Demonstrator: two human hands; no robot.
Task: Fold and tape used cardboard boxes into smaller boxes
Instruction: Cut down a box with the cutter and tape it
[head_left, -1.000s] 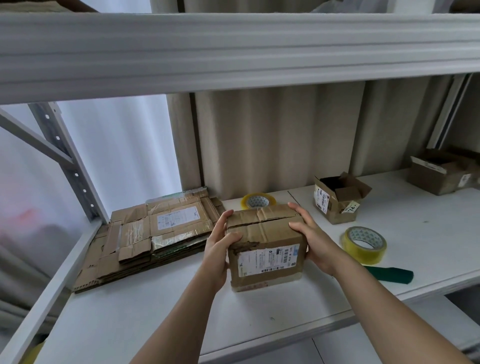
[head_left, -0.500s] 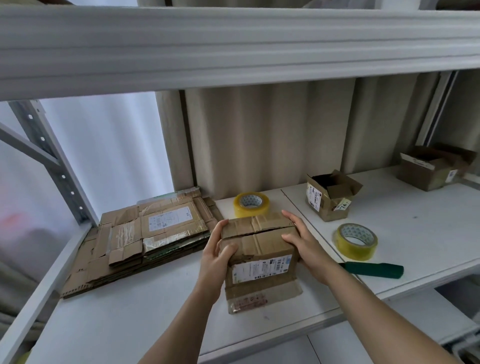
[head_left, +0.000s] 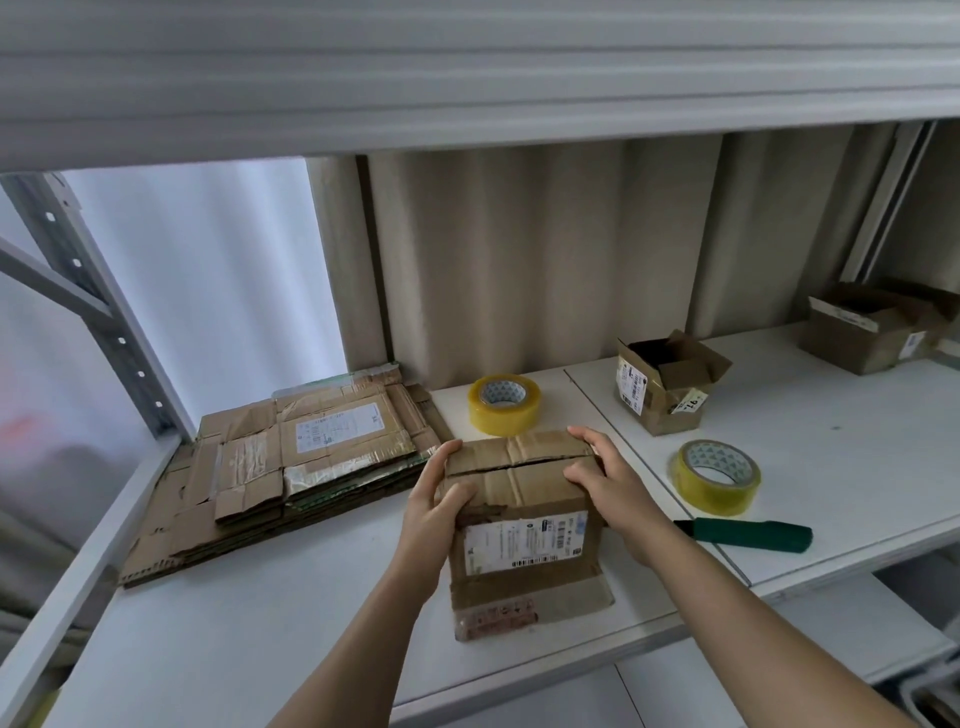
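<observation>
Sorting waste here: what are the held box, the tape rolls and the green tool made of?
Box: brown corrugated cardboard, matte, creased, paper label. Rolls: glossy yellowish clear plastic tape on printed cores, probably cardboard. Tool: matte dark green, likely plastic; hard to tell.

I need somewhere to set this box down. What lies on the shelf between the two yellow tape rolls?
In the head view, only bare white shelf and a board seam lie between the far tape roll and the near tape roll.
</observation>
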